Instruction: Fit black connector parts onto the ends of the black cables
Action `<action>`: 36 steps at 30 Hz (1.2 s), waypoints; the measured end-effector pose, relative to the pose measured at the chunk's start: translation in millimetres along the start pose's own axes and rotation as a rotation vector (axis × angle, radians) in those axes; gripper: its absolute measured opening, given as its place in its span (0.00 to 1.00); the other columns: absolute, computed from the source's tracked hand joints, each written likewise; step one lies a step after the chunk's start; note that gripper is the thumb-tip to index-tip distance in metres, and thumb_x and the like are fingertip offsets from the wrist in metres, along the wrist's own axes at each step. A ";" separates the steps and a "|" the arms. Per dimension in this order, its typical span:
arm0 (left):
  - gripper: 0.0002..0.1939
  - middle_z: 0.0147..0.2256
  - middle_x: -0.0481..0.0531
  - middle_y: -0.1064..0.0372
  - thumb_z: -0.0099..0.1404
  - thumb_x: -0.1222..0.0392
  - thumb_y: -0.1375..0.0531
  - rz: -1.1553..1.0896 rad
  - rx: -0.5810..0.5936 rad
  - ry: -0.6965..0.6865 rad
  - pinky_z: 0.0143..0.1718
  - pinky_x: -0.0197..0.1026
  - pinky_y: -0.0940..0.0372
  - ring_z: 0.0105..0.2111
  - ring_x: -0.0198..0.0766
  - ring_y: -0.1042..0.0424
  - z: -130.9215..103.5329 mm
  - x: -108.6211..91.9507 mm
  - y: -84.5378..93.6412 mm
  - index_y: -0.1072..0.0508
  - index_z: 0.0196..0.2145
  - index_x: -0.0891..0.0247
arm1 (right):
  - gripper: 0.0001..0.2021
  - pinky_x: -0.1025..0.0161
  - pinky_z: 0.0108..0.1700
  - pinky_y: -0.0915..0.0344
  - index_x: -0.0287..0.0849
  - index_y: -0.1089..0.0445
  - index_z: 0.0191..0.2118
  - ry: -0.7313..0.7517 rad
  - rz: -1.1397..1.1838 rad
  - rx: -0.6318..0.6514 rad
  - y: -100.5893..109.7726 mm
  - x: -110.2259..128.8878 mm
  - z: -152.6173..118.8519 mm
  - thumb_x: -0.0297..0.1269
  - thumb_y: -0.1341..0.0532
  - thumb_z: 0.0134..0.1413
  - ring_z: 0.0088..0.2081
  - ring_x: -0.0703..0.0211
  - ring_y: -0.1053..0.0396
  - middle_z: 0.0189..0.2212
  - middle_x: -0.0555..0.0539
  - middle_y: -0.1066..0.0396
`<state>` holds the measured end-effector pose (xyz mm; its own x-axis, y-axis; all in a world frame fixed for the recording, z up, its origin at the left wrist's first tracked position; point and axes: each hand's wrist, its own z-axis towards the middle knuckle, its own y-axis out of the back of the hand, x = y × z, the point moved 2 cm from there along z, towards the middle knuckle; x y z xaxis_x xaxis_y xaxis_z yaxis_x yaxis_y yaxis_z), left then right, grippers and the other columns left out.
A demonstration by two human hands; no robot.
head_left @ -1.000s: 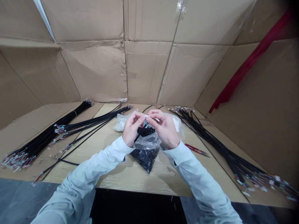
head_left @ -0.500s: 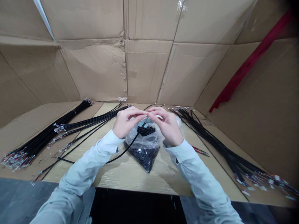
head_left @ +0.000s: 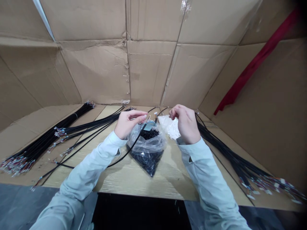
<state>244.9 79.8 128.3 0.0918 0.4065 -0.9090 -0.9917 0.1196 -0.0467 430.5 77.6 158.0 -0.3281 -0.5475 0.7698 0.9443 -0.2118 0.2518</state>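
Between thumb and fingertips, my left hand [head_left: 129, 123] pinches the wire end of a black cable [head_left: 134, 143], where a small white connector shows. From there the cable hangs down in a curve and passes behind my left forearm. Apart from it, my right hand [head_left: 186, 124] is raised with its fingers curled; whatever they may hold is hidden. Just left of and below its fingers lies a clear bag of small white parts [head_left: 170, 127]. Below and between both hands stands an opened plastic bag of small black pieces [head_left: 146, 159].
A tied bundle of black cables [head_left: 52, 135] lies far left, with looser cables [head_left: 96, 126] beside it. More cables [head_left: 225, 150] run along the right side. Cardboard walls [head_left: 153, 73] enclose the table [head_left: 124, 182], and a red strip [head_left: 254, 67] hangs at right.
My right hand has left the cable end and moved right, over beside the bag of white parts, which now shows. My left hand keeps its pinch, shifted slightly left.
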 end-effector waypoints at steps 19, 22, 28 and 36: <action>0.13 0.29 0.53 0.28 0.48 0.57 0.35 -0.053 -0.037 -0.003 0.29 0.37 0.31 0.31 0.35 0.29 2.2 -2.6 6.2 0.25 0.32 0.67 | 0.15 0.67 0.38 0.34 0.38 0.27 0.40 -0.120 -0.293 0.559 -7.9 1.6 -6.7 0.34 0.47 0.50 0.38 0.62 0.30 0.37 0.47 0.27; 0.13 0.29 0.53 0.28 0.48 0.57 0.36 -0.047 -0.033 -0.010 0.29 0.38 0.31 0.31 0.35 0.29 1.9 -3.0 6.4 0.25 0.32 0.67 | 0.15 0.67 0.37 0.34 0.38 0.27 0.40 -0.103 -0.308 0.561 -9.6 -0.2 -6.9 0.34 0.46 0.50 0.36 0.62 0.30 0.37 0.47 0.27; 0.13 0.29 0.53 0.28 0.48 0.57 0.36 -0.054 -0.036 -0.015 0.28 0.37 0.31 0.31 0.35 0.29 2.4 -3.6 6.3 0.25 0.32 0.67 | 0.14 0.67 0.37 0.35 0.38 0.27 0.40 -0.102 -0.297 0.551 -12.1 -0.6 -7.0 0.35 0.46 0.49 0.34 0.64 0.30 0.37 0.47 0.27; 0.13 0.29 0.53 0.29 0.49 0.57 0.36 -0.073 -0.027 -0.018 0.29 0.37 0.31 0.32 0.35 0.29 2.3 -1.7 7.4 0.26 0.32 0.67 | 0.15 0.68 0.38 0.35 0.39 0.28 0.41 -0.129 -0.265 0.565 -12.5 -4.4 -5.6 0.33 0.47 0.50 0.36 0.64 0.30 0.38 0.48 0.28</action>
<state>237.6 82.1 130.4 0.1653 0.4142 -0.8951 -0.9844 0.1253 -0.1238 420.0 78.1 148.2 -0.5804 -0.4257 0.6942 0.7103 0.1524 0.6872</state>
